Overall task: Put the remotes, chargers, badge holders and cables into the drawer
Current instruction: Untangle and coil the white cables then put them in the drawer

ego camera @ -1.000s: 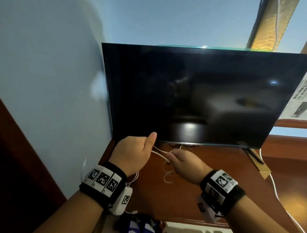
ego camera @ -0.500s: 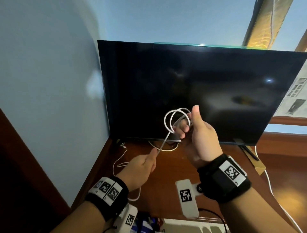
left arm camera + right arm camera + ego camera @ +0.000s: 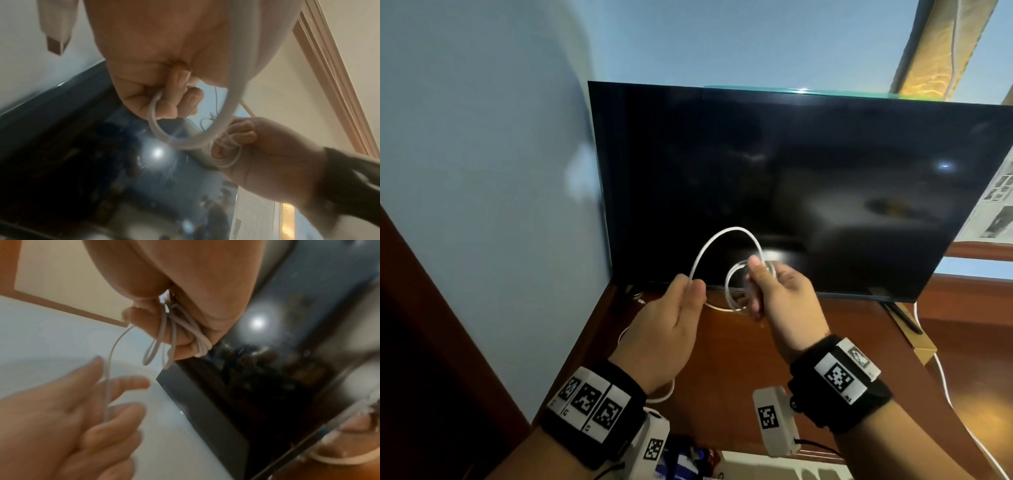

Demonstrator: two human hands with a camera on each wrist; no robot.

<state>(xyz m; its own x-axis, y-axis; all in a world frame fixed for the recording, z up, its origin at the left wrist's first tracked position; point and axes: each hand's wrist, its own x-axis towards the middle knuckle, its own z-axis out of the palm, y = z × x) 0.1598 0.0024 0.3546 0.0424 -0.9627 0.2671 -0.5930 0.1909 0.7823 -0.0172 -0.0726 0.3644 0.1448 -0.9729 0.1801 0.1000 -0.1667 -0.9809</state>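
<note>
Winding the white cable (image 3: 717,240) into loops before it goes in the drawer.

Your right hand (image 3: 782,301) holds a small bunch of loops, with your fingers (image 3: 180,344) curled through them. Your left hand (image 3: 667,325) pinches the loose part and lifts a big new loop up in front of the TV (image 3: 808,185). Next, I think you need to lay that loop onto the bunch and pull up more cable. The rest trails down over the wooden table (image 3: 722,377), so it may snag there. No drawer shows clearly yet. Another white wire (image 3: 941,373) hangs off the table at the right.
</note>
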